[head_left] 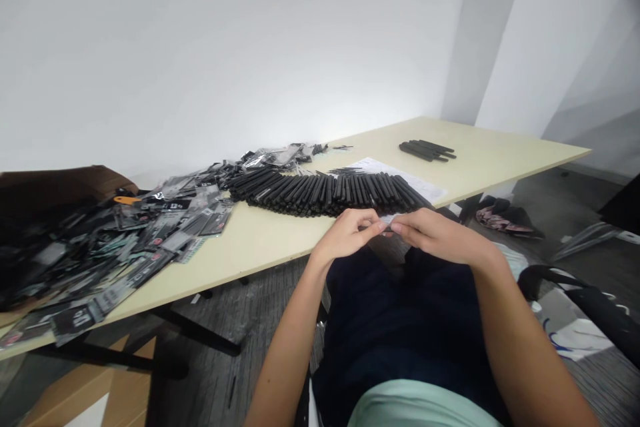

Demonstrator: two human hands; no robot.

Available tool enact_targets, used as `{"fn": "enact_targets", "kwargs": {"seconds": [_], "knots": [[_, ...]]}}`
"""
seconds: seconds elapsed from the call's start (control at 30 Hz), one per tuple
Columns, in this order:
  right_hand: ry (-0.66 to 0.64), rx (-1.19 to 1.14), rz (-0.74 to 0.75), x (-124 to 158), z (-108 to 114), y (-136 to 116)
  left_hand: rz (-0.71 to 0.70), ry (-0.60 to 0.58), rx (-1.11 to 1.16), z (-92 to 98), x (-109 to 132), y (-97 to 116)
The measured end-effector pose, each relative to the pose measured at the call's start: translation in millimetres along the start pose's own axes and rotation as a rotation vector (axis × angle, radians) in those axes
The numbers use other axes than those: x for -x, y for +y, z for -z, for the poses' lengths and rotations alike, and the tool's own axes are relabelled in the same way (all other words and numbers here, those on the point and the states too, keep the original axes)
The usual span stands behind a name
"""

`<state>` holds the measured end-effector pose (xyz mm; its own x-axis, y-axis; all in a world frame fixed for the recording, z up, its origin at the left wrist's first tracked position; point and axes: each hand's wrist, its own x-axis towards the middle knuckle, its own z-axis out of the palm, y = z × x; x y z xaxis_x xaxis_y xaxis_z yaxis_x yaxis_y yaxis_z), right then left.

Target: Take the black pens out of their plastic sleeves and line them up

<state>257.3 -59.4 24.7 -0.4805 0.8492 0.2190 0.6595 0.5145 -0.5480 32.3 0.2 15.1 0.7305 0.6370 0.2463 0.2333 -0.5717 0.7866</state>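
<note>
My left hand [350,232] and my right hand [435,232] meet above my lap, just in front of the table edge. Both have their fingers pinched together on a small thin item [386,227] held between them; it is too small to name. Right behind my hands a long row of black pen-like sticks [325,192] lies on the pale table [260,240], partly on a printed sheet of paper [400,177].
A heap of plastic packets [115,240] covers the table's left end beside a brown cardboard box [60,183]. A small bundle of black sticks [427,150] lies far right. A black chair arm [580,300] and a bag [575,333] are on my right.
</note>
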Motion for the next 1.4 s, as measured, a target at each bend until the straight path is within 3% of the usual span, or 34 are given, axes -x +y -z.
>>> {"fn": "enact_targets", "kwargs": {"seconds": [0.3,0.5,0.7,1.07,1.4], "knots": [[0.086,-0.018,-0.005,-2.4,0.2,-2.6,0.054,0.017,-0.166,-0.1,0.3,0.3],[0.016,-0.015,-0.028,-1.1,2.4,0.7,-0.004,0.056,-0.001,-2.0,2.3,1.5],[-0.017,-0.04,-0.039,-0.4,2.6,1.7,-0.019,0.01,-0.086,-0.6,3.2,1.4],[0.119,-0.009,0.009,-4.0,-0.2,3.0,0.036,-0.011,-0.27,0.3,-0.4,2.9],[0.077,-0.062,-0.012,-2.4,4.9,1.7,0.007,0.035,-0.118,-2.4,4.3,4.9]]}}
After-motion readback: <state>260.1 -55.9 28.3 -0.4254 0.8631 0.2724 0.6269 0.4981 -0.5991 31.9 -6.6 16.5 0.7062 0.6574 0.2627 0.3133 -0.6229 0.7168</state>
